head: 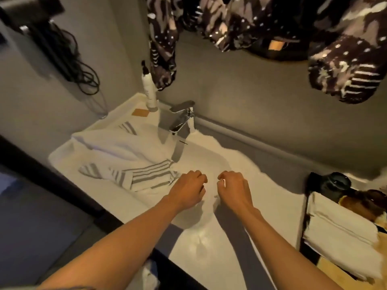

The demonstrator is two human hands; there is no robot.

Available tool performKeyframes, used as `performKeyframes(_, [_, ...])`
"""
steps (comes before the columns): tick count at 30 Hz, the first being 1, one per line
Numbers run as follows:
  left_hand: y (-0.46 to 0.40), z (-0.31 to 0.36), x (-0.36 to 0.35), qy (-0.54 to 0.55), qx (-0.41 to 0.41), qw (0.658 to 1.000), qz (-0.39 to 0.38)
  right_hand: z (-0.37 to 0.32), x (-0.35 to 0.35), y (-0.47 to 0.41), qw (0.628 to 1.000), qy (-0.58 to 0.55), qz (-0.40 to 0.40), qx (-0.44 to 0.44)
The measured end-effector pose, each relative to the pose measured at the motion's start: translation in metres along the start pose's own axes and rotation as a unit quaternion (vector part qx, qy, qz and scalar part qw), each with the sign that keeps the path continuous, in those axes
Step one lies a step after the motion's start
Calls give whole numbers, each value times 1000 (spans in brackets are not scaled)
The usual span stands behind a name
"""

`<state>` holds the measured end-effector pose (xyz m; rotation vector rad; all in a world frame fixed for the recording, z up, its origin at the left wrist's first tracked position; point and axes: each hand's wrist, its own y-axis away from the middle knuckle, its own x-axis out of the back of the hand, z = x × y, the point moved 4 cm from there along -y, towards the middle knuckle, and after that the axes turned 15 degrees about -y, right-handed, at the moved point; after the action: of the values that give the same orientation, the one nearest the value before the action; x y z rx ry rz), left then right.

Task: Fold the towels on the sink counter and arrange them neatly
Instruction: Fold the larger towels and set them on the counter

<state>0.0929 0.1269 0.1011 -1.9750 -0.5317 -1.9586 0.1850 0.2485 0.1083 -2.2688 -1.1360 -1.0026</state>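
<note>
A large plain white towel [209,231] lies spread over the sink and the counter front. My left hand [188,190] and my right hand [234,190] rest side by side on its middle, fingers curled and pinching the cloth. To the left, a crumpled white towel with grey stripes [144,174] lies on the counter, and another white towel [113,143] with a striped end is bunched behind it. Folded white towels [339,235] sit at the right edge.
A chrome faucet [182,118] stands behind the sink. A white pump bottle [149,91] is in the back left corner, near an orange square [140,112]. A dark jar [333,183] stands at the right. Patterned dark garments [345,59] hang overhead. Black cables [69,59] hang on the left wall.
</note>
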Motion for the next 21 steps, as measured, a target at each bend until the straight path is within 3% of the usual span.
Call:
performKeyframes(6, [34,-165,-52,-34,121,985,-120,-55,-129,-43,995,-16,-103,-10])
performKeyframes(10, [49,-257,-94,-88,167,964,-189,-79,-209,-64,973,-81,-194,-98])
performKeyframes(13, [53,-298,-119,-116,154,941,-278,-95,-258,-73,958,-107,-227,-139])
performKeyframes(17, [28,-304,-100,-157,69,948,-267,-106,-286,-76,949,-85,-258,-162])
performKeyframes(21, [1,-302,-63,14,14,971,-238,-131,-268,-94,972,-107,-195,-72])
